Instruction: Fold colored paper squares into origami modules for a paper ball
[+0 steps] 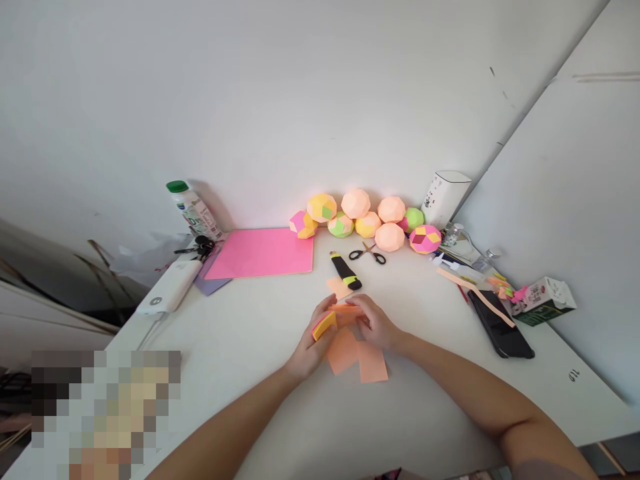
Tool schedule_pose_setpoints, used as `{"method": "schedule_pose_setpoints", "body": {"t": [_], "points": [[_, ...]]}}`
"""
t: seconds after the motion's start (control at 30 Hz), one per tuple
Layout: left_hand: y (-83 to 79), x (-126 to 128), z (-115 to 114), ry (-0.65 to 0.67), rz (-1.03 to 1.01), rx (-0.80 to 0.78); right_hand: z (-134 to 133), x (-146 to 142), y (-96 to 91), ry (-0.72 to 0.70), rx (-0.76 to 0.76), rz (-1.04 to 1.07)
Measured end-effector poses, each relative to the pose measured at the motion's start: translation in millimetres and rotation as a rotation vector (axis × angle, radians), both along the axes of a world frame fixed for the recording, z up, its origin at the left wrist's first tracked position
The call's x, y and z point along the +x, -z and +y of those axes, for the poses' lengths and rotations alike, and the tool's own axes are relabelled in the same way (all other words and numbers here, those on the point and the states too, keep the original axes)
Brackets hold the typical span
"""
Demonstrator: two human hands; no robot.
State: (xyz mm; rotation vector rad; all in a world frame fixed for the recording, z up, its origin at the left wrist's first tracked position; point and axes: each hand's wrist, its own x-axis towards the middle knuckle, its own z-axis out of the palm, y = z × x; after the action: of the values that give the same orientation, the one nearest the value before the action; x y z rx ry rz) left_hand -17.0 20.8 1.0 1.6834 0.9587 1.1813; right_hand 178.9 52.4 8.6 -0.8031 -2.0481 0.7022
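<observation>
My left hand [311, 348] is closed round a small pad of yellow paper with pink edges [325, 325]. Its fingers also meet a stack of peach-orange paper [347, 311] that spans the gap between both hands. At the other end of that stack, my right hand [377, 323] grips it between thumb and fingers. Loose peach paper squares [374, 363] lie flat on the white table just below the hands, and another peach paper square [339, 288] sits beyond them, partly under a black and yellow utility knife [345, 270]. The undersides of my fingers are hidden.
Black-handled scissors [367, 253] lie behind the knife. Several faceted paper balls [390, 237] are piled against the wall. A pink board [263, 253], a white power bank [170, 287] and a green-capped bottle [193, 210] stand left; a black phone [493, 320] and carton [543, 300] are right.
</observation>
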Motion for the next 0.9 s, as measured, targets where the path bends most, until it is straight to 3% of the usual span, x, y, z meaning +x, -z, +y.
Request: {"method": "schedule_pose_setpoints", "body": {"t": [0.17, 0.47, 0.7, 0.8, 0.9], "points": [[-2.8, -0.3, -1.4, 0.125, -0.016, -0.051, -3.0, -4.2, 1.9, -0.058, 0.073, 0.005], [-7.8, 0.5, -2.7, 0.187, 0.105, 0.033, -5.7, -7.4, 3.0, -0.1, 0.14, -0.053], [-5.5, 0.7, -3.5, 0.158, 0.096, 0.008, -6.6, -7.3, 0.0, 0.014, 0.246, -0.169], [-4.3, 0.7, -2.8, 0.16, 0.031, -0.031, -5.8, -5.8, -1.4, 0.06, 0.208, -0.15], [-4.2, 0.2, -0.1, 0.081, -0.056, -0.099, -5.1, -3.7, -6.6, 0.111, 0.031, -0.04]]}}
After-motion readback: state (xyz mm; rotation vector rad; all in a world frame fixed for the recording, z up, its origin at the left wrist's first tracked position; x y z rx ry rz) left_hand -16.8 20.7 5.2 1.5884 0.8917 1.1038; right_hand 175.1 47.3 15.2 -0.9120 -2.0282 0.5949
